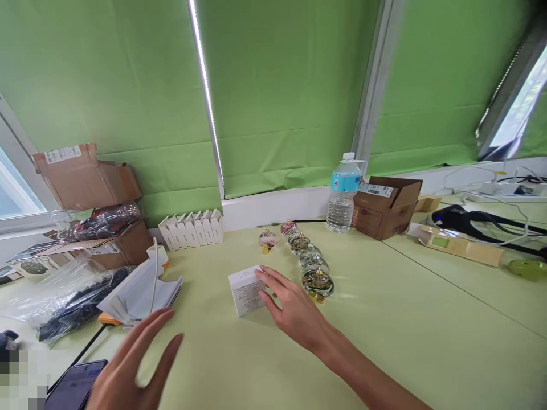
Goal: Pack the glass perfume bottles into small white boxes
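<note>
Right hand: at the white box; whether pinching, I cannot tell.
Left hand: fingers and thumb spread.
Glass bottles: lined up beyond right hand.

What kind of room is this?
Probably an office or a workroom. There's a table with cardboard boxes and a row of small white boxes on it, and green blinds hang behind.

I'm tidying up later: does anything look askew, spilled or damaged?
The upper cardboard box sits tilted on a plastic-wrapped bundle at the left, so its perch looks unsteady. No spill shows, and the white box at the right hand looks undamaged on its visible sides.
</note>
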The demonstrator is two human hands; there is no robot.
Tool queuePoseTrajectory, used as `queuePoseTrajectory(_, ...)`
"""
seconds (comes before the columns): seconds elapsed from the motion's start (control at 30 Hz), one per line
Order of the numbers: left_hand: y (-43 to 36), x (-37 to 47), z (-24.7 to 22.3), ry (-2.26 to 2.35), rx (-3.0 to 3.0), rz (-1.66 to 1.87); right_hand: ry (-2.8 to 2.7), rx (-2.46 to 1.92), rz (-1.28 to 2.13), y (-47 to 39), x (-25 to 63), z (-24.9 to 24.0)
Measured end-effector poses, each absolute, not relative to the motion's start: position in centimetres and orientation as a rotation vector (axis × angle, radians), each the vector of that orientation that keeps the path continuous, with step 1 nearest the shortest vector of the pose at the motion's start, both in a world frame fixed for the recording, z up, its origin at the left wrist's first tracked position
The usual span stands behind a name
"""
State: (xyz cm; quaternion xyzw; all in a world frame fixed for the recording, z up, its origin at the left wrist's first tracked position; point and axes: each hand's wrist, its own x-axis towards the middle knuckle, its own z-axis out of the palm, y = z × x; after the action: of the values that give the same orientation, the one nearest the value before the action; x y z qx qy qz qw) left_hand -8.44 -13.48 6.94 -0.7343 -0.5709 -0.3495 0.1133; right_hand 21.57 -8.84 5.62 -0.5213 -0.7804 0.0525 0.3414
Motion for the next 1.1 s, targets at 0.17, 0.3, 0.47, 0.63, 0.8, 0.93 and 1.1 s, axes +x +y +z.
queuePoseTrajectory(0.17, -8.6, -0.9, 9.7, -1.587, -2.509, -0.987, -2.038, -1.359, 0.148, -8.7, 21.5, 5.4)
queuePoseTrajectory(0.3, -5.7, 1.1, 8.4, -1.531, -2.764, -1.090, -2.031, -1.338, 0.164, -8.8, 21.5, 5.7)
queuePoseTrajectory(0.47, -5.1, 1.9, 5.8, -1.577, -2.773, -1.392, -2.025, -1.292, 0.194, -9.0, 21.3, 6.0)
queuePoseTrajectory(0.63, -5.4, 2.6, 5.3, -1.679, -2.697, -1.628, -2.015, -1.299, 0.209, -9.0, 21.2, 5.9)
queuePoseTrajectory(0.8, -5.5, 3.1, 5.2, -1.686, -2.662, -1.697, -2.016, -1.316, 0.246, -8.9, 21.2, 5.8)
queuePoseTrajectory(0.93, -5.7, 2.9, 5.0, -1.647, -2.675, -1.636, -2.006, -1.333, 0.257, -8.7, 21.4, 5.6)
queuePoseTrajectory(1.1, -5.8, 2.8, 5.1, -1.645, -2.643, -1.640, -2.001, -1.317, 0.262, -8.5, 21.4, 5.4)
